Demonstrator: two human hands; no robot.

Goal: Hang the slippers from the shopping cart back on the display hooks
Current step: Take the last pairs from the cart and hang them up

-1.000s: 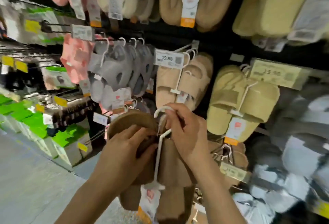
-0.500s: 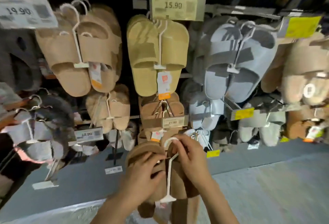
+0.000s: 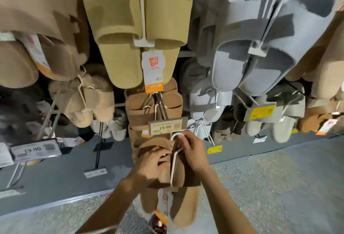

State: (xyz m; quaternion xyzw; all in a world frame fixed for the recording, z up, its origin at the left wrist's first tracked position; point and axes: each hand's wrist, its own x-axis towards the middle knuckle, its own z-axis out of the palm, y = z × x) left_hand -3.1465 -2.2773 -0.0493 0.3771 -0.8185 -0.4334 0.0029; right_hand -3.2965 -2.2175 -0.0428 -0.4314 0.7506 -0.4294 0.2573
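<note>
I hold a pair of brown slippers on a white plastic hanger low in front of the display. My left hand grips the left slipper's upper part. My right hand pinches the hanger just under its white hook. That hook sits right below the 15.90 price tag at the tip of a display hook, where matching brown slippers hang. Whether the hanger's hook touches the metal prong I cannot tell.
Yellow slippers hang above, grey-blue ones to the right, tan pairs to the left. A 19.90 tag juts out at lower left. A grey base ledge meets the speckled floor.
The view has closed in on the lower brown-slipper hook. Both hands have carried the pair up and forward, so the hanger's hook now sits just beneath the 15.90 tag.
</note>
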